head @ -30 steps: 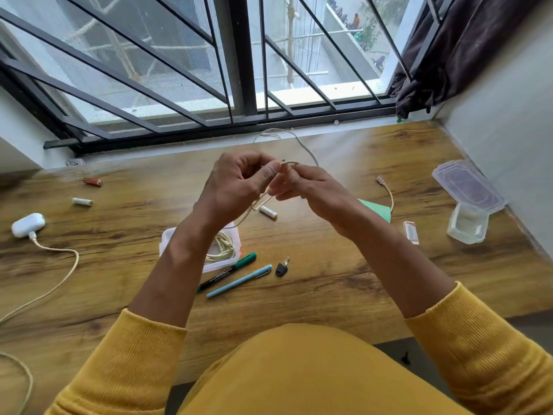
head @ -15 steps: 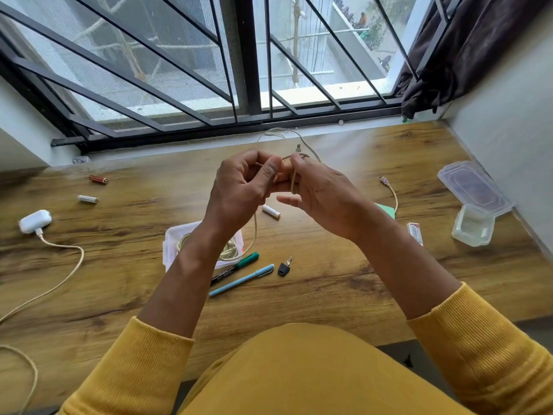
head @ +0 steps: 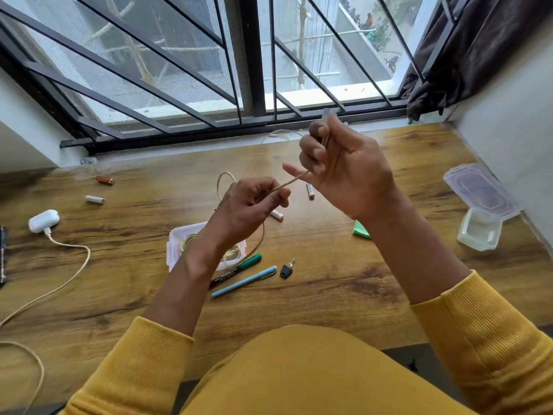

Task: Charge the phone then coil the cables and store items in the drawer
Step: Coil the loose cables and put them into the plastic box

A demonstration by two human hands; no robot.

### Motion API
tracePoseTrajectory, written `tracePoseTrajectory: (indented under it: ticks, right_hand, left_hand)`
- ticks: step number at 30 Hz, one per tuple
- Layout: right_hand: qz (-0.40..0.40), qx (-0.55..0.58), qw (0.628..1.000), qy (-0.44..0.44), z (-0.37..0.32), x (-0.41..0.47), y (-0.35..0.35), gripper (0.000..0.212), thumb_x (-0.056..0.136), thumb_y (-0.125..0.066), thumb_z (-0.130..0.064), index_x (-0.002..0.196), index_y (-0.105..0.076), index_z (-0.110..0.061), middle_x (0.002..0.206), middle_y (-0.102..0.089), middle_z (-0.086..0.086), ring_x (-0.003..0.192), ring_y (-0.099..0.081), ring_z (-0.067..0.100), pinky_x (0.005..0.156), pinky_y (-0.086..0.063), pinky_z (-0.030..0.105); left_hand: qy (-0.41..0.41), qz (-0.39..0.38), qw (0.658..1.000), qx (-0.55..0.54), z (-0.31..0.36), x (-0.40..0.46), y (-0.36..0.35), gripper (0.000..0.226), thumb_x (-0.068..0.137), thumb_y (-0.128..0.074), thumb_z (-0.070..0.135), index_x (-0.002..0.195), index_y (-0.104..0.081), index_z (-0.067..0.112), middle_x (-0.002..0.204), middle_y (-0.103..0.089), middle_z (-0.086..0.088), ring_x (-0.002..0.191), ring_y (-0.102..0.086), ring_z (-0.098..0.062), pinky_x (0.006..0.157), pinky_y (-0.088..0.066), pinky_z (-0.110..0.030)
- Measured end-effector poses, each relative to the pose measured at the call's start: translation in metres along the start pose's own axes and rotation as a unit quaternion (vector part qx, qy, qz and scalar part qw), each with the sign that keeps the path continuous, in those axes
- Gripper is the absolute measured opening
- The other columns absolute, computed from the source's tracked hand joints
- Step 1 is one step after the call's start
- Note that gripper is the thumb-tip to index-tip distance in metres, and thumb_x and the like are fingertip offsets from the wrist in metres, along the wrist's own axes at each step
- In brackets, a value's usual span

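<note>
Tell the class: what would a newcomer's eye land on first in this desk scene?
First, the two hands raised mid-frame: the right hand grips a beige cable that runs taut down to the left hand, which pinches it. Below them, a clear box of coiled cable sits on the wooden desk.

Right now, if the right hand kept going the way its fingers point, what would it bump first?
Probably the window bars. The right hand, gripping the cable, points up and away toward the window; nothing shows between, though depth is hard to judge.

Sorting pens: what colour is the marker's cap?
Green, on the marker's cap; head view.
</note>
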State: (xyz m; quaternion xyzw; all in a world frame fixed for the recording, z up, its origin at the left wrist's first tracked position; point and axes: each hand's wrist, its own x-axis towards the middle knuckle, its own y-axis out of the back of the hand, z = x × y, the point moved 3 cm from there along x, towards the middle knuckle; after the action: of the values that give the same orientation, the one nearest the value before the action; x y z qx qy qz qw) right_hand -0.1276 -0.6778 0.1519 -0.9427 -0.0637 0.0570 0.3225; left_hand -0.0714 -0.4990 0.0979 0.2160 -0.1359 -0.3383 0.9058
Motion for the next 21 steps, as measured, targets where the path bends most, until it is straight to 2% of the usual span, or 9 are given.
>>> tracePoseTrajectory:
  ticks: [3,4,5,6,8,11,15,18,21]
  right_hand:
    - [-0.09,-0.034,0.995,-0.025,-0.009,-0.003,-0.002,0.04,0.113,-0.026,-0.039,0.085,-0.046,-0.019,0.062,-0.043,-0.002,0.057,-0.039,0.015,0.121,-0.036,0.06]
    - [-0.121,-0.054,0.99,-0.038,-0.01,-0.005,-0.006,0.042,0.114,-0.025,-0.036,0.084,-0.048,-0.017,0.061,-0.043,-0.001,0.056,-0.037,0.016,0.104,-0.051,0.055]
    - [-0.145,-0.084,0.985,-0.049,-0.01,-0.006,-0.01,0.044,0.114,-0.022,-0.033,0.083,-0.049,-0.015,0.061,-0.042,0.001,0.055,-0.035,0.017,0.077,-0.054,0.041]
    - [-0.164,-0.125,0.977,-0.055,-0.009,-0.007,-0.013,0.045,0.114,-0.021,-0.03,0.083,-0.049,-0.013,0.06,-0.041,0.004,0.053,-0.035,0.017,0.06,-0.045,0.032]
    - [-0.199,-0.218,0.953,-0.062,-0.004,-0.008,-0.018,0.041,0.112,-0.024,-0.026,0.084,-0.049,-0.009,0.062,-0.042,0.009,0.05,-0.04,0.017,0.059,-0.045,0.029]
    - [-0.26,-0.343,0.899,-0.084,0.006,-0.01,-0.026,0.039,0.112,-0.031,-0.024,0.087,-0.055,-0.005,0.069,-0.048,0.016,0.055,-0.048,0.021,0.066,-0.037,0.048]
    - [-0.237,-0.523,0.801,-0.172,0.02,-0.007,-0.034,0.043,0.115,-0.037,-0.031,0.089,-0.058,-0.004,0.073,-0.061,0.019,0.065,-0.054,0.032,0.072,-0.046,0.044]
    - [-0.16,-0.717,0.654,-0.182,0.031,0.001,-0.034,0.044,0.113,-0.039,-0.043,0.091,-0.059,-0.011,0.08,-0.069,0.011,0.07,-0.063,0.028,0.071,-0.051,0.039]
    - [-0.091,-0.831,0.533,-0.129,0.034,0.009,-0.03,0.043,0.114,-0.036,-0.046,0.079,-0.045,-0.023,0.079,-0.053,-0.002,0.069,-0.051,0.017,0.065,-0.04,0.036]
  left_hand:
    - [-0.009,0.019,1.0,0.001,0.0,0.002,0.013,0.041,0.09,-0.071,0.062,0.084,-0.072,0.022,0.066,-0.059,-0.013,0.059,-0.049,-0.018,0.057,-0.04,-0.033]
    - [-0.015,0.024,1.0,0.004,0.002,0.002,0.018,0.035,0.09,-0.076,0.056,0.082,-0.072,0.022,0.065,-0.059,-0.007,0.061,-0.049,-0.013,0.059,-0.041,-0.03]
    - [-0.019,0.027,0.999,0.01,0.004,0.004,0.022,0.029,0.09,-0.08,0.048,0.08,-0.071,0.022,0.065,-0.059,0.0,0.063,-0.05,-0.01,0.061,-0.041,-0.028]
    - [-0.022,0.028,0.999,0.018,0.006,0.006,0.027,0.023,0.088,-0.083,0.04,0.079,-0.071,0.023,0.066,-0.061,0.006,0.065,-0.051,-0.008,0.063,-0.042,-0.026]
    - [-0.024,0.026,0.999,0.034,0.009,0.011,0.034,0.017,0.083,-0.084,0.027,0.077,-0.07,0.019,0.069,-0.065,0.009,0.068,-0.055,-0.007,0.068,-0.045,-0.026]
    - [-0.037,0.016,0.997,0.06,0.017,0.018,0.042,0.017,0.076,-0.08,0.027,0.072,-0.067,0.016,0.07,-0.067,-0.001,0.07,-0.06,-0.015,0.071,-0.049,-0.035]
    - [-0.035,0.017,0.991,0.131,0.027,0.021,0.047,0.014,0.069,-0.076,0.032,0.064,-0.063,0.028,0.062,-0.06,0.009,0.064,-0.055,-0.007,0.067,-0.047,-0.035]
    - [-0.04,0.02,0.984,0.173,0.03,0.019,0.045,0.014,0.077,-0.08,0.037,0.073,-0.07,0.027,0.068,-0.065,0.007,0.068,-0.063,-0.013,0.069,-0.057,-0.045]
    - [-0.029,0.019,0.983,0.183,0.029,0.016,0.044,0.016,0.087,-0.079,0.042,0.087,-0.075,0.027,0.08,-0.072,0.007,0.078,-0.07,-0.013,0.074,-0.061,-0.048]
